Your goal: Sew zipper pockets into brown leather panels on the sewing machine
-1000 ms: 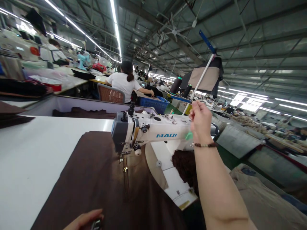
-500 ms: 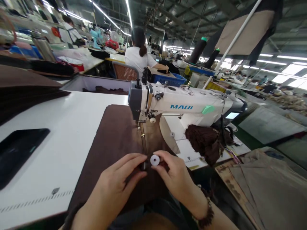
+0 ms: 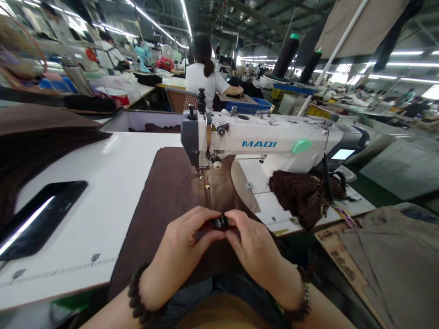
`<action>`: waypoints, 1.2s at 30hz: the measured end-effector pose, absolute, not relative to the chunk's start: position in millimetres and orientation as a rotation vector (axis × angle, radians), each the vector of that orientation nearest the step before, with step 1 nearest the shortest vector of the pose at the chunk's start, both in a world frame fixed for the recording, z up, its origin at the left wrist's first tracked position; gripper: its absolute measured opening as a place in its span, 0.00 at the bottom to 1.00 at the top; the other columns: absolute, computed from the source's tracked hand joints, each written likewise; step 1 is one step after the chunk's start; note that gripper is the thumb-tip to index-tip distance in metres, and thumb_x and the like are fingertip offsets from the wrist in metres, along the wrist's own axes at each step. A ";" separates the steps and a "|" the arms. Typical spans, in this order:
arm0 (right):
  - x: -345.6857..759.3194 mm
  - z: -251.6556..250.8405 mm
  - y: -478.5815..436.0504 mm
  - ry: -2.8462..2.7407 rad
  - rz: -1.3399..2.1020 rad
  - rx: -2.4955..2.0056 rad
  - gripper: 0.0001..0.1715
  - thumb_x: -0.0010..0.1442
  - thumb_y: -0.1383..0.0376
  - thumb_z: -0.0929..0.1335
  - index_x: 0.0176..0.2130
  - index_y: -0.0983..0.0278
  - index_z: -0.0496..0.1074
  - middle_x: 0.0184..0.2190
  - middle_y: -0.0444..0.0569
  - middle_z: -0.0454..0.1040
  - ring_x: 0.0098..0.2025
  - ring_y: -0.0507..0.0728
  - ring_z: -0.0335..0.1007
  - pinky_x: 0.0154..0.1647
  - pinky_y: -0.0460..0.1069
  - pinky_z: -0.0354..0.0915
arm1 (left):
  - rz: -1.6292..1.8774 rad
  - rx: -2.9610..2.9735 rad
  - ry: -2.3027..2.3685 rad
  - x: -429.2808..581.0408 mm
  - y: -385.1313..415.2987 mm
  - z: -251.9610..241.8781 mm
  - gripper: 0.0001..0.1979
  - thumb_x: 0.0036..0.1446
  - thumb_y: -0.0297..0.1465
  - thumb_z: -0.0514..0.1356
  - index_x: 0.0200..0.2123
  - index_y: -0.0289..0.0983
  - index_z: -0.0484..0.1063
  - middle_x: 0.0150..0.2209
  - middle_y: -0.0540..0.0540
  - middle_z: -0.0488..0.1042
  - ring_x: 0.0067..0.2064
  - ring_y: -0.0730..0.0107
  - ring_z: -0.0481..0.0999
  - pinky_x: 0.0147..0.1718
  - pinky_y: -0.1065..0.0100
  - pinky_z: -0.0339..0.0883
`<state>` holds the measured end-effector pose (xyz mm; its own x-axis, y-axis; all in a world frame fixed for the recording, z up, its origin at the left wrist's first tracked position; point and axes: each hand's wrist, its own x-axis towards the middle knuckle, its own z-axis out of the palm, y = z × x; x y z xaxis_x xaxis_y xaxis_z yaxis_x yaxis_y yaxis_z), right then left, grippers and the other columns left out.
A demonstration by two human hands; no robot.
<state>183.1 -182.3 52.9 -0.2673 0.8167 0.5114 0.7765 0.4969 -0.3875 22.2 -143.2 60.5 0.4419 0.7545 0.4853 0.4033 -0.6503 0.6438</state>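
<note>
A small dark bobbin case is pinched between the fingertips of both hands, over the lap side of the brown fabric. My left hand is closed on its left side, and my right hand grips it from the right. No pale bobbin shows between my fingers; whether it sits inside the case is hidden. Beneath and beyond the hands lies the brown fabric panel, with a zipper running under the needle area of the white sewing machine.
A small bobbin lies on the machine bed, near bunched brown fabric. A black phone-like slab rests on the white tabletop at left. Stacked cloth stands at right. A co-worker sits beyond the machine.
My hands have come together. The pale bobbin held in my right fingers is out of sight, and both hands now touch the dark bobbin case. The view has shifted slightly.
</note>
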 end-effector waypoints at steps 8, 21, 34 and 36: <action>184.1 54.1 -182.3 -2.035 0.045 -1.243 0.15 0.61 0.70 0.58 0.49 0.66 0.57 0.37 0.53 0.72 0.37 0.55 0.72 0.36 0.49 0.69 | 1.028 2.021 0.869 23.6 -141.3 55.2 0.11 0.55 0.27 0.56 0.42 0.40 0.70 0.37 0.47 0.70 0.36 0.73 0.72 0.34 0.74 0.67; 185.7 61.8 -183.3 -2.016 -0.006 -1.224 0.09 0.61 0.71 0.58 0.36 0.67 0.66 0.28 0.49 0.73 0.29 0.52 0.70 0.30 0.46 0.65 | 1.071 1.326 0.701 16.0 -137.7 52.1 0.09 0.50 0.31 0.64 0.34 0.36 0.70 0.36 0.47 0.72 0.35 0.72 0.73 0.35 0.74 0.69; 185.4 58.6 -183.9 -2.071 0.027 -1.201 0.10 0.60 0.74 0.58 0.34 0.68 0.67 0.25 0.47 0.70 0.27 0.51 0.67 0.28 0.46 0.62 | 1.022 0.911 0.546 17.7 -140.3 47.8 0.13 0.44 0.27 0.68 0.37 0.36 0.74 0.39 0.45 0.74 0.34 0.74 0.74 0.35 0.77 0.69; 184.8 59.0 -183.7 -2.066 0.024 -1.200 0.10 0.60 0.73 0.58 0.34 0.67 0.67 0.25 0.47 0.70 0.27 0.51 0.67 0.28 0.45 0.62 | 1.026 0.906 0.561 20.2 -139.5 48.3 0.14 0.42 0.26 0.69 0.35 0.36 0.73 0.34 0.48 0.75 0.32 0.75 0.74 0.33 0.78 0.69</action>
